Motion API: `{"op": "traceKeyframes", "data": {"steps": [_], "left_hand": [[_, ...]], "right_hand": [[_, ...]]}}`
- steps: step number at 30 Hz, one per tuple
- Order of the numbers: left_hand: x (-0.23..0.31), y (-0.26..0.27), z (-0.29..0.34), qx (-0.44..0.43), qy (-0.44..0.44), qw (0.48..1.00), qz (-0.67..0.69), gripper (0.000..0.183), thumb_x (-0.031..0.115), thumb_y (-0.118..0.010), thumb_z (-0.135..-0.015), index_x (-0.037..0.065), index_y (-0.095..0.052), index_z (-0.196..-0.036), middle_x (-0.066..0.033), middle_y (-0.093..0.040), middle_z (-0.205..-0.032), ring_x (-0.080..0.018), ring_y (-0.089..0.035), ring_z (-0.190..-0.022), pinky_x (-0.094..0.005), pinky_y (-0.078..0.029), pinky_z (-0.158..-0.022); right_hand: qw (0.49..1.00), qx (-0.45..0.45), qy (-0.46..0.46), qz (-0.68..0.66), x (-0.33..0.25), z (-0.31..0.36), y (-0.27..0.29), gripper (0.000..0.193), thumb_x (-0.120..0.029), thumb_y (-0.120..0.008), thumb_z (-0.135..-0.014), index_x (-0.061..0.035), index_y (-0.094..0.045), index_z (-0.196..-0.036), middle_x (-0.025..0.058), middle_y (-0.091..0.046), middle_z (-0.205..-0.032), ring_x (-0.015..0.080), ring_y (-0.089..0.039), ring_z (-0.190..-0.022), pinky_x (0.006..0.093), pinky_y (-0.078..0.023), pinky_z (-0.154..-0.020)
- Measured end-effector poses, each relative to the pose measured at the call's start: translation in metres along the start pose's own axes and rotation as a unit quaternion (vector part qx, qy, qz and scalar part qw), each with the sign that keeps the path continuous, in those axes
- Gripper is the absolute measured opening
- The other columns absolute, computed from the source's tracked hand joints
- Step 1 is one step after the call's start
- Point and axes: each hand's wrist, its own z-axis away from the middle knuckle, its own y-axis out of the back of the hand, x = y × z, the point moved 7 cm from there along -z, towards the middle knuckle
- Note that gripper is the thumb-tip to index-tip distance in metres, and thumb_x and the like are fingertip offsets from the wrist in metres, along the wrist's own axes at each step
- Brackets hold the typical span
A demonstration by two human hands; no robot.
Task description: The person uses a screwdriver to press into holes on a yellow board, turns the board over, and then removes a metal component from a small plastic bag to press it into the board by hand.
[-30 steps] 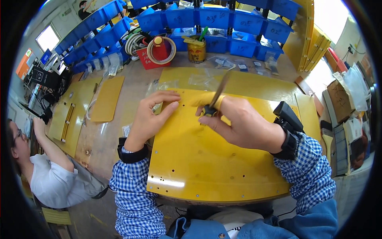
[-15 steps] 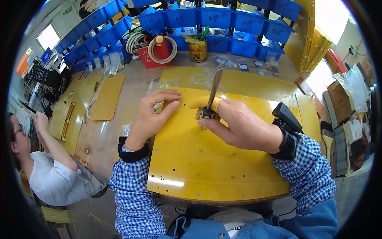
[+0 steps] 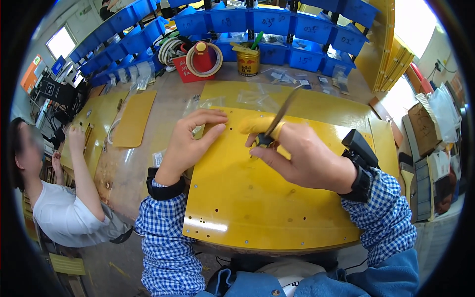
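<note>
A large yellow panel (image 3: 267, 208) with small holes and metal fasteners lies before me. My left hand (image 3: 190, 141) rests at its far left edge, thumb and curved fingers apart, holding nothing. Over the panel's middle, my right hand (image 3: 302, 156) grips a hand tool (image 3: 279, 116). The tool has a black-and-yellow handle and a long thin metal blade or shaft pointing up, away and to the right; its exact kind is unclear. A yellow finger cover (image 3: 260, 124) is on my right index finger. My fingers partly hide the handle.
Blue bins (image 3: 269, 21) line the back. Before them stand a gold can (image 3: 248, 64), a tape roll (image 3: 217, 62) and small plastic bags (image 3: 279, 75). A smaller yellow board (image 3: 134, 119) lies left. A co-worker (image 3: 64, 203) sits at far left; a cardboard box (image 3: 426, 126) is at right.
My right hand has shifted slightly right, and the tool's metal end has swung over to the right. My left hand stays put. The co-worker's head and arms have moved.
</note>
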Motion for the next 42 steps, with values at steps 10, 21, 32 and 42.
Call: {"op": "traceKeyframes", "data": {"steps": [10,21,32,42], "left_hand": [[-0.002,0.0,-0.001,0.006,-0.011,1.0,0.003,0.017,0.008,-0.068,-0.087,-0.003,-0.072,-0.1,-0.0156,-0.069,-0.11,-0.0265,-0.064,-0.109,-0.0333,-0.047,-0.096],[-0.004,0.001,-0.001,0.008,-0.015,1.0,-0.008,0.018,0.009,-0.069,-0.087,-0.003,-0.072,-0.1,-0.0163,-0.069,-0.11,-0.0271,-0.064,-0.107,-0.0337,-0.047,-0.095],[-0.003,0.002,0.001,0.016,-0.017,1.0,-0.008,0.018,0.01,-0.069,-0.087,-0.003,-0.072,-0.099,-0.0164,-0.07,-0.109,-0.0272,-0.065,-0.107,-0.0336,-0.047,-0.094],[-0.002,0.005,0.002,0.019,-0.011,1.0,-0.014,0.018,0.01,-0.069,-0.086,-0.003,-0.072,-0.099,-0.0162,-0.07,-0.108,-0.0268,-0.065,-0.106,-0.0343,-0.048,-0.094]], "right_hand": [[0.997,-0.054,-0.03,0.053,0.007,0.0,-0.006,0.025,-0.017,-0.064,-0.093,0.0055,-0.054,-0.094,0.0222,-0.061,-0.078,0.0417,-0.061,-0.072,0.0453,-0.047,-0.061],[0.998,-0.03,-0.013,0.045,0.004,0.0,-0.009,0.021,-0.016,-0.066,-0.092,0.0023,-0.055,-0.096,0.021,-0.061,-0.074,0.0408,-0.06,-0.067,0.0445,-0.046,-0.056],[0.999,-0.002,-0.012,0.03,0.003,-0.001,0.0,0.023,-0.016,-0.066,-0.092,0.0037,-0.056,-0.096,0.0206,-0.061,-0.074,0.0399,-0.06,-0.066,0.0427,-0.046,-0.056],[1.0,-0.002,0.014,-0.011,-0.026,-0.001,0.001,0.02,-0.014,-0.067,-0.09,0.0003,-0.053,-0.091,0.0163,-0.06,-0.073,0.0358,-0.058,-0.058,0.0414,-0.045,-0.051]]}}
